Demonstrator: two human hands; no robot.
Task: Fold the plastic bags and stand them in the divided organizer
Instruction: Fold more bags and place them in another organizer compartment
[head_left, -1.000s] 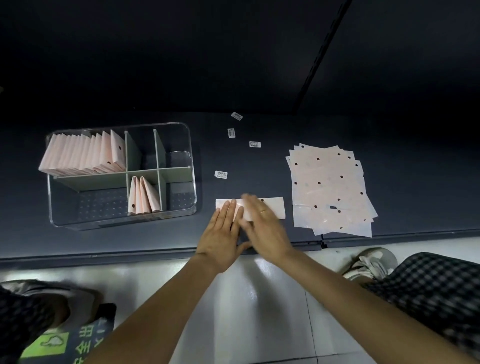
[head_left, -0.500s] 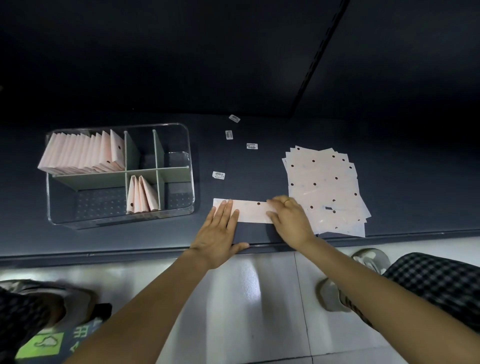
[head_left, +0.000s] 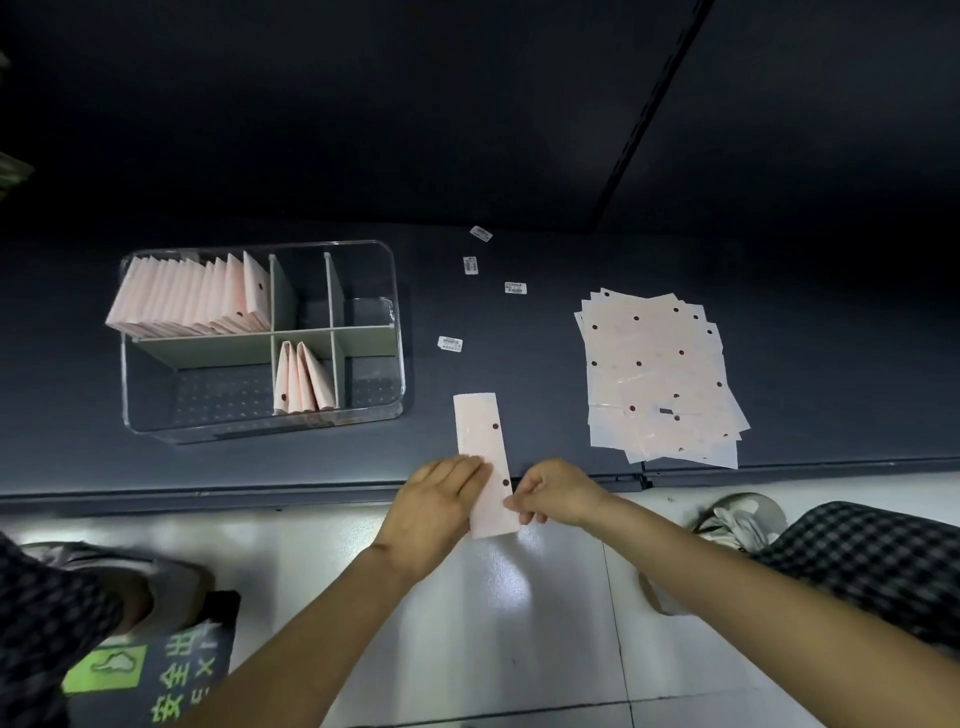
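A pink bag folded into a long strip (head_left: 483, 447) with dark dots lies lengthwise over the front edge of the dark table (head_left: 519, 364), its near end hanging past the edge. My left hand (head_left: 441, 501) holds the strip's left side near its lower half. My right hand (head_left: 556, 496) pinches its right edge with curled fingers. The clear divided organizer (head_left: 395, 332) stands at the left; many folded bags (head_left: 192, 299) fill its back left compartment and three folded bags (head_left: 304, 382) stand in the front middle one. A stack of flat pink bags (head_left: 660, 374) lies at the right.
Several small white barcode labels (head_left: 450, 343) lie scattered on the table between organizer and stack. Below the table edge is a white tiled floor with shoes (head_left: 737, 519), a checked trouser leg and a green-and-dark floor sign (head_left: 156, 675) at the lower left.
The strip lay crosswise along the table edge; now it is turned lengthwise, pointing away from me. Both hands have pulled back to the table edge and grip its near end.
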